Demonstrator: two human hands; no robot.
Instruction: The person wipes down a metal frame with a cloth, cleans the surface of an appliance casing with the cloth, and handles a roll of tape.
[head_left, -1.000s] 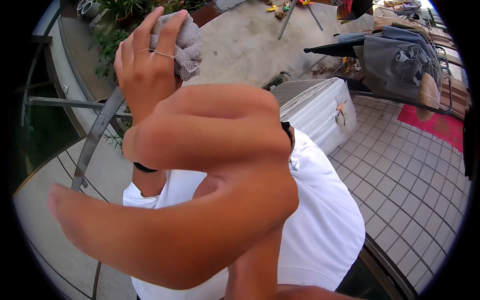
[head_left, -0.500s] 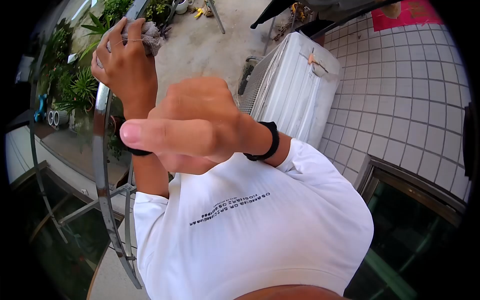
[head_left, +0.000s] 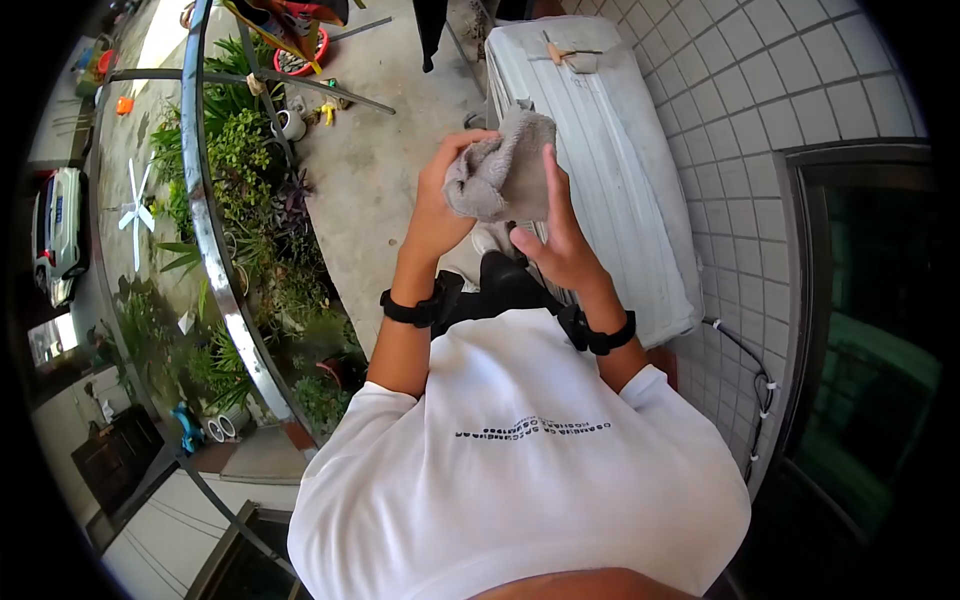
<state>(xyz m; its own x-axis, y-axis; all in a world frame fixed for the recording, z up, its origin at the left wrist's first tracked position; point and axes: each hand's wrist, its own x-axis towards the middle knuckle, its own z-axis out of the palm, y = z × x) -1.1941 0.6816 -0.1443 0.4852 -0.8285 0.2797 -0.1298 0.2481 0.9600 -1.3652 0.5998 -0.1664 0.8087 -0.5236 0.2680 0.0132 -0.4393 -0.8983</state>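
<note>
A grey towelling cloth (head_left: 510, 165), bunched and folded over, is held up in front of my white shirt. My left hand (head_left: 443, 205) has its fingers closed round the left side of the cloth. My right hand (head_left: 572, 250) is at the cloth's right edge with its fingers stretched out and its thumb spread apart. One of its fingers lies along that edge; whether it presses on the cloth I cannot tell. Both wrists wear black bands. To the left, a shiny metal rail (head_left: 225, 265) curves past, apart from both hands.
A white-covered outdoor unit (head_left: 610, 190) stands close on the right beside a tiled wall (head_left: 740, 85). Leafy plants (head_left: 245, 180) grow beyond the rail on the left. A red basin (head_left: 305, 55) and metal stand legs are farther ahead on the concrete floor (head_left: 365, 130).
My left hand has left the rail and brought the cloth in front of my body. My right hand has moved away from the camera to the cloth and spread. The view has shifted.
</note>
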